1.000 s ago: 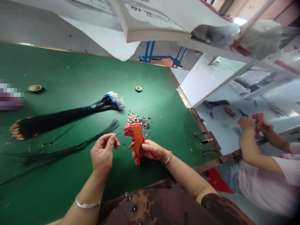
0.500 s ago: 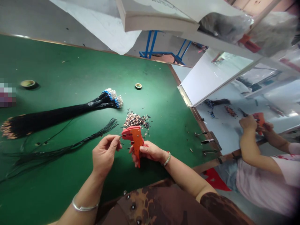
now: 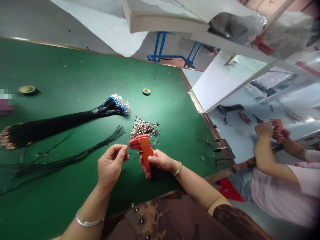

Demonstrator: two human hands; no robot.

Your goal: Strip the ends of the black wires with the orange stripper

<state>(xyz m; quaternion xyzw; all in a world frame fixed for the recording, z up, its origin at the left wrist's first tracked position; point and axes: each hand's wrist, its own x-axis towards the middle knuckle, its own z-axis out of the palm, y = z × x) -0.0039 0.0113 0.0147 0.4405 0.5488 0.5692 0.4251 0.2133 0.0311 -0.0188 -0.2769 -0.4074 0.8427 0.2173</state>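
My right hand [image 3: 160, 161] grips an orange and red wire stripper [image 3: 143, 146], its jaws turned to the left. At those jaws my left hand [image 3: 112, 163] pinches a thin black wire [image 3: 128, 146] between thumb and fingertips; most of that wire is hidden by the hand. Just beyond the tool lies a pile of wire scraps [image 3: 143, 128], black and copper coloured. A loose bunch of black wires [image 3: 82, 155] stretches out on the left. Behind it rests a thick tied bundle of black wires [image 3: 62, 122] with blue and silver terminals at its right end.
Two tape rolls [image 3: 146, 91] [image 3: 27, 90] lie on the green table [image 3: 100, 73]. Metal clips [image 3: 220, 150] sit at its right edge. A white panel [image 3: 217, 80] stands at the far right corner. Further right, a co-worker's hands [image 3: 265, 130] hold a similar orange tool.
The view has shifted very slightly. The wire stripper's handle has tilted a little; both hands stay at nearly the same place, with the wire still at the jaws.
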